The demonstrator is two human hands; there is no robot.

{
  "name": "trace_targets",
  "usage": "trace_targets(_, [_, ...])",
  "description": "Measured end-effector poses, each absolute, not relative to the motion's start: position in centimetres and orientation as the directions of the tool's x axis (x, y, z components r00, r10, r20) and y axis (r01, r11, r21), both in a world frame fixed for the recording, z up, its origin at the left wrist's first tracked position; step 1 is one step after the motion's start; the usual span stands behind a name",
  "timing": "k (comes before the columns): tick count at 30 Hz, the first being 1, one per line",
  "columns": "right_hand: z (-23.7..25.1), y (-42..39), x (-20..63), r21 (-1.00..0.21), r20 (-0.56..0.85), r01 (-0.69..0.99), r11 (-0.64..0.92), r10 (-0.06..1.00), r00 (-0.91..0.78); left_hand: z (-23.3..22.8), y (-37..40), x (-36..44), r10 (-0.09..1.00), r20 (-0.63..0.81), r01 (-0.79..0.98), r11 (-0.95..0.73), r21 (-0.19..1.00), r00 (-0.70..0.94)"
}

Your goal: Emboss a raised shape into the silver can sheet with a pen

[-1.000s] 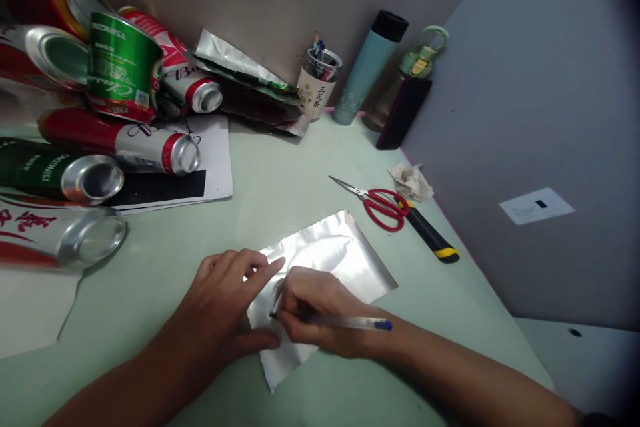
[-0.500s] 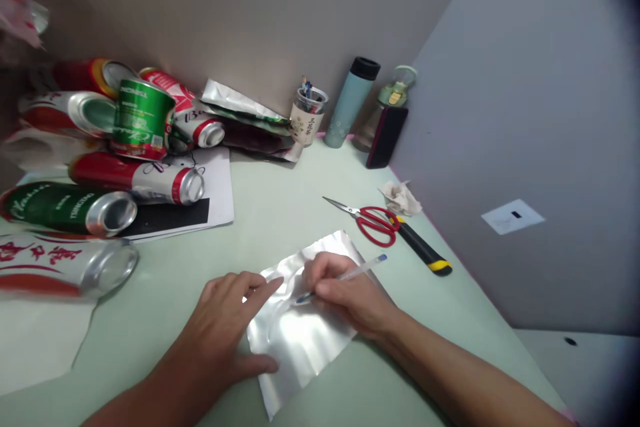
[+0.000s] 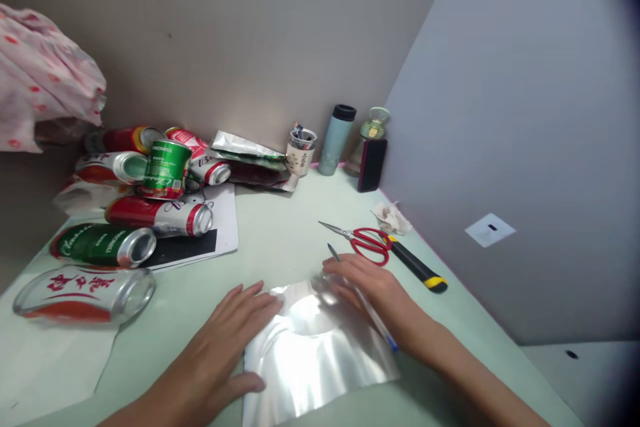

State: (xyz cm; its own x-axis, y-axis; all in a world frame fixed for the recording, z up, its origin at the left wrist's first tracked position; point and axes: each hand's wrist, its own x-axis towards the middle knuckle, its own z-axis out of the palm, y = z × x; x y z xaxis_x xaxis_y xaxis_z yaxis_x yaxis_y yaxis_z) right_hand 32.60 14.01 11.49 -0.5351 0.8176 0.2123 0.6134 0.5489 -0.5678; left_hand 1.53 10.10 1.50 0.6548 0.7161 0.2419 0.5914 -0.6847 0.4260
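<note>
Now the fingers [image 3: 260,303] of the left hand [image 3: 225,340] lie spread and flat, gripping nothing, pressing on the left edge of a shiny foil sheet [image 3: 315,353]. Those of the right hand [image 3: 375,293] curl loosely over the sheet's far right corner and hold a pen [image 3: 360,297]; its tip points away towards the scissors [image 3: 363,240] and its blue cap end lies back along the wrist.

Foil lies curved and slightly buckled on the pale green worktop [image 3: 280,233], right in front of the person, between both hands. Just beyond the right hand are the red-handled scissors, and touching them a black and yellow knife [image 3: 417,270], with a crumpled tissue [image 3: 393,217] near the wall. At the back stand a pen cup [image 3: 300,153], a flask [image 3: 337,140] and a bottle [image 3: 367,140]. Well to the left, cans [image 3: 155,177] lie heaped, some on a white sheet of paper [image 3: 223,223].
</note>
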Motion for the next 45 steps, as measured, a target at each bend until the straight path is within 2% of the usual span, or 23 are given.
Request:
trace_targets(2, [11.1,13.9,32.8,-0.469,0.124,0.681,0.563,0.805,-0.58,2.1,10.2,1.2,0.717,0.245,0.613,-0.689,0.386,0.652])
trace_targets(5, [11.1,13.3,33.2,-0.46,0.017,0.722,0.518,0.818,-0.576,3.2,10.5,0.9,0.747,0.262,0.657,-0.663,0.358,0.611])
trace_targets(8, [11.5,12.0,33.4,-0.562,-0.068,0.713,0.419,0.836,-0.544,4.3,10.7,1.2,0.799,0.263,0.706,-0.601,0.375,0.54])
trace_targets(12, [10.7,9.9,32.8,-0.725,-0.17,0.646,0.239,0.847,-0.504,5.3,10.2,2.2,0.868,0.192,0.747,-0.493,0.446,0.458])
trace_targets(16, [8.0,7.9,31.9,-0.781,-0.161,0.619,0.084,0.931,-0.329,5.4,9.1,3.1,0.91,0.095,0.779,-0.395,0.487,0.403])
trace_targets(18, [7.0,6.9,31.4,-0.809,-0.173,0.586,0.05,0.932,-0.318,4.9,8.5,3.4,0.909,0.118,0.786,-0.406,0.467,0.399])
trace_targets(20, [6.7,6.2,31.1,-0.841,-0.22,0.539,0.045,0.882,-0.416,4.0,7.9,3.5,0.888,0.201,0.783,-0.46,0.418,0.415])
trace_targets(21, [6.8,6.0,31.1,-0.855,-0.226,0.516,0.059,0.852,-0.473,3.4,7.7,3.5,0.861,0.189,0.768,-0.507,0.391,0.472])
trace_targets(23, [7.5,6.0,31.3,-0.875,-0.187,0.471,0.11,0.821,-0.54,2.4,7.5,3.6,0.783,0.325,0.728,-0.617,0.298,0.531])
trace_targets(26, [9.0,7.4,31.9,-0.889,-0.088,0.426,0.17,0.848,-0.523,1.9,7.9,3.9,0.683,0.317,0.623,-0.73,0.281,0.658])
trace_targets(29, [10.5,9.9,32.2,-0.854,-0.01,0.468,0.228,0.892,-0.452,2.4,8.6,4.5,0.616,0.188,0.566,-0.783,0.259,0.765])
trace_targets(33, [10.5,12.6,31.4,-0.73,0.131,0.507,0.459,0.822,-0.554,3.1,8.5,4.9,0.637,0.211,0.605,-0.771,0.198,0.742])
trace_targets(35, [9.6,13.2,31.0,-0.65,0.182,0.513,0.561,0.77,-0.611,3.1,7.9,4.9,0.659,0.224,0.625,-0.752,0.21,0.718])
trace_targets(39, [8.0,13.0,30.8,-0.574,0.162,0.559,0.598,0.753,-0.638,3.1,6.5,5.0,0.7,0.134,0.654,-0.707,0.268,0.701])
trace_targets(43, [7.4,12.0,31.0,-0.474,0.15,0.617,0.628,0.748,-0.646,2.7,6.1,5.3,0.772,0.093,0.758,-0.635,0.145,0.629])
trace_targets(45, [7.2,11.3,31.2,-0.384,0.176,0.632,0.673,0.725,-0.666,2.5,6.4,5.0,0.759,0.128,0.75,-0.651,0.12,0.638])
